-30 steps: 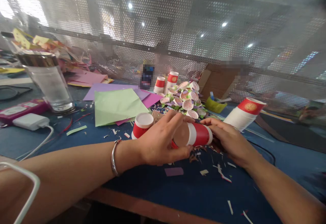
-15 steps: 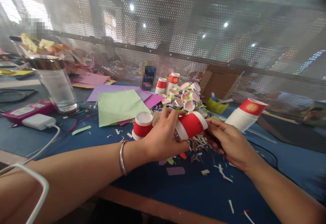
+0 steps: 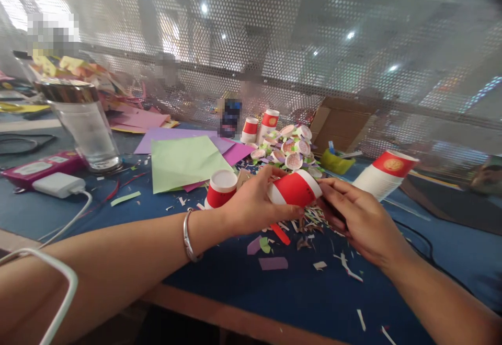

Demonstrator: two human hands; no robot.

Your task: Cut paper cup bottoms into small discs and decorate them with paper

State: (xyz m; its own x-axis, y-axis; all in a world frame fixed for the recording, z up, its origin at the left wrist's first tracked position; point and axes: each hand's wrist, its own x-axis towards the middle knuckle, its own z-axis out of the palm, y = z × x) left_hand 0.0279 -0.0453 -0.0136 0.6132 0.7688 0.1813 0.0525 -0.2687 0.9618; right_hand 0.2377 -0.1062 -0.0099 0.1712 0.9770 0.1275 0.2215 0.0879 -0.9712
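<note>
My left hand (image 3: 254, 204) grips a red and white paper cup (image 3: 294, 188), held on its side above the blue table (image 3: 298, 292). My right hand (image 3: 358, 219) touches the cup's right end with its fingers curled; something dark seems to sit under its fingers, which I cannot make out. An upturned red cup (image 3: 220, 188) stands just left of my left hand. Paper scraps (image 3: 309, 222) lie under the held cup.
A stack of cups (image 3: 382, 175) lies on its side at the right. A heap of cut cup bottoms (image 3: 288, 151), coloured paper sheets (image 3: 184, 159), a glass jar (image 3: 84, 125), a white charger (image 3: 58, 184) and a cardboard box (image 3: 339, 125) sit further back. A perforated screen stands behind.
The cup has been lifted off the table and turned between my hands, showing more of its red band. The scraps beneath it have come into view.
</note>
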